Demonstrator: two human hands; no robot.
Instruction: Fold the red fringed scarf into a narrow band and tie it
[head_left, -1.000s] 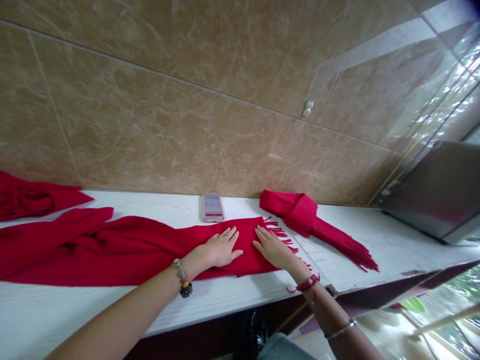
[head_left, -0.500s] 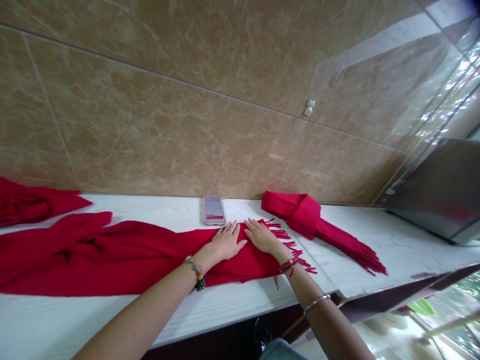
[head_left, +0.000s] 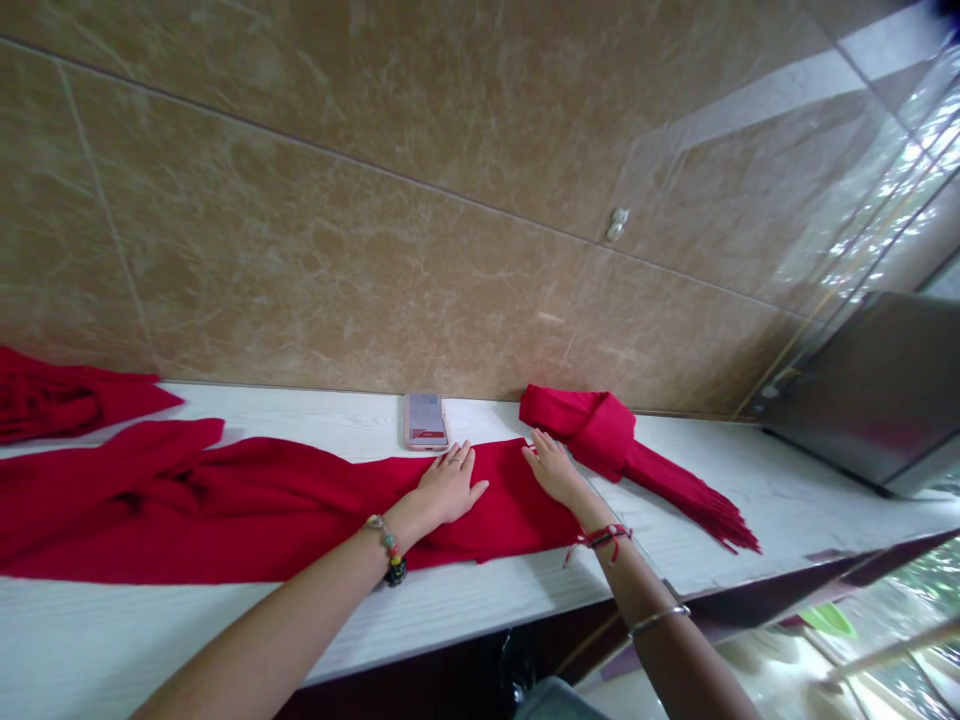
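A long red scarf lies along the white counter, smooth at its right end and rumpled toward the left. My left hand rests flat on the smooth part, fingers stretched out, palm down. At the scarf's right edge my right hand is laid down with its fingers extended. The fringe at that end does not show now; it may be under my right hand and wrist or turned under. Just beyond my right hand sits a second red scarf, folded and wrapped, its fringed tail pointing right.
A phone lies behind the scarf, near the tiled wall. More red fabric is bunched at the far left. A grey metal box stands at the right end of the counter. The counter's front edge runs close to my forearms.
My right hand has slid right, from the scarf's surface to its end. The loose fringe seen there before no longer shows. My left hand has stayed nearly in place.
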